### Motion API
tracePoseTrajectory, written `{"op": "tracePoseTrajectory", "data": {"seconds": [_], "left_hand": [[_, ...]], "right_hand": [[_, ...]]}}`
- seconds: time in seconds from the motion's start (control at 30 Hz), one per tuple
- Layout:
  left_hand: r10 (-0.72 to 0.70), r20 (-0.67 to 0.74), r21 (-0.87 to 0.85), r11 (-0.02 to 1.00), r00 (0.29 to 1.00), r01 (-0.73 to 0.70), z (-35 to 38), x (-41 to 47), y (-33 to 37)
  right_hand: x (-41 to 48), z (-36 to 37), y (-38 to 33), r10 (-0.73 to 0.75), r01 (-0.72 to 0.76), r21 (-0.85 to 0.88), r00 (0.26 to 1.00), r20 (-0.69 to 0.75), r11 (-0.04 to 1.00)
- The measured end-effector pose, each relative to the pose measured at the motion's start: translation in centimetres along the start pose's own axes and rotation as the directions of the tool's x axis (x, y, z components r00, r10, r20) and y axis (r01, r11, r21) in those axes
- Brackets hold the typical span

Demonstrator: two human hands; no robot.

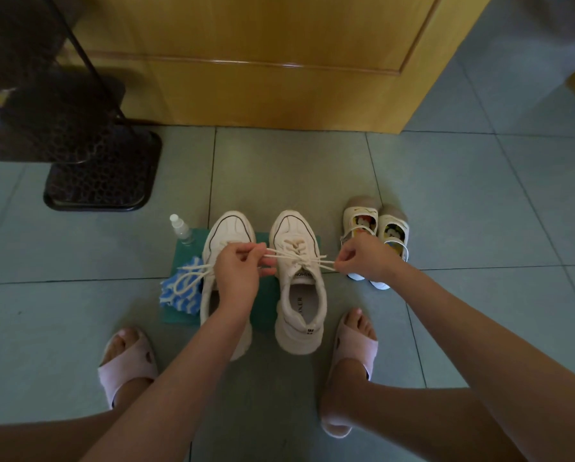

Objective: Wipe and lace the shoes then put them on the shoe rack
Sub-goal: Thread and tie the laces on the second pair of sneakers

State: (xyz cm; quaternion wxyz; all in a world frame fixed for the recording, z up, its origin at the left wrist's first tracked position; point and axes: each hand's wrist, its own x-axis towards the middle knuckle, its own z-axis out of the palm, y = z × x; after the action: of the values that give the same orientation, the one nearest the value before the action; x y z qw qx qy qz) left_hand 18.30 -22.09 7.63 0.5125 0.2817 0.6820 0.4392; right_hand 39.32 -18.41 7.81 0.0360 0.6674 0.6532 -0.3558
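Currently you are tying off the right sneaker (297,281), which stands on the green mat (262,315) beside the left sneaker (224,261). Its lace (299,258) runs taut between your two hands.

Risks, as judged from this frame:
- You pull outward both ways; if the pull is uneven, one end may slide back through the eyelets and the knot will sit off-centre.
- Your left forearm crosses over the left sneaker, whose loose lace (189,278) trails onto the blue-and-white cloth (179,295). A careless withdrawal could drag that lace or shove the shoe.
- The spray bottle (181,230) stands at the mat's far left corner, near the left sneaker's toe; bumping the shoe forward could tip it.
- Your right hand hangs directly over the small children's shoes (376,235); a slipped lace could send it down onto them.

Hand pose:
- Left hand (239,271): knuckles up, thumb and fingertips pinched shut on one lace end, above the left sneaker's tongue.
- Right hand (362,258): curled into a loose fist, closed around the other lace end, off to the right of the shoe.

The dark shoe rack (79,145) stands at far left, well apart from both sneakers; neither is on it yet.
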Motion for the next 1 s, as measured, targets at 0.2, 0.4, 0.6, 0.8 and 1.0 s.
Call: {"op": "tracePoseTrajectory", "data": {"seconds": [0.2,0.4,0.6,0.8,1.0], "left_hand": [[0.035,0.04,0.008,0.999,0.999,-0.036,-0.2,-0.8,0.4],[0.207,0.193,0.401,0.876,0.959,-0.27,-1.6,-0.1,1.9],[0.123,0.109,0.307,0.94,0.986,-0.151,-1.6,0.3,1.4],[0.113,0.063,0.309,0.943,0.992,-0.127,-2.0,0.0,0.6],[0.17,0.054,0.394,0.902,0.984,-0.178,-1.9,0.1,0.8]], "right_hand": [[-0.5,0.1,0.0,0.009,-0.009,-0.009,0.999,-0.036,1.0],[-0.5,-0.3,-0.1,0.035,-0.024,0.427,0.999,-0.018,0.904],[-0.4,-0.3,0.7,0.006,-0.007,0.179,1.0,0.009,0.984],[-0.2,-0.3,1.3,-0.006,0.006,0.029,1.0,0.001,1.0],[-0.2,-0.4,1.4,0.003,-0.003,-0.005,1.0,-0.004,1.0]]}}
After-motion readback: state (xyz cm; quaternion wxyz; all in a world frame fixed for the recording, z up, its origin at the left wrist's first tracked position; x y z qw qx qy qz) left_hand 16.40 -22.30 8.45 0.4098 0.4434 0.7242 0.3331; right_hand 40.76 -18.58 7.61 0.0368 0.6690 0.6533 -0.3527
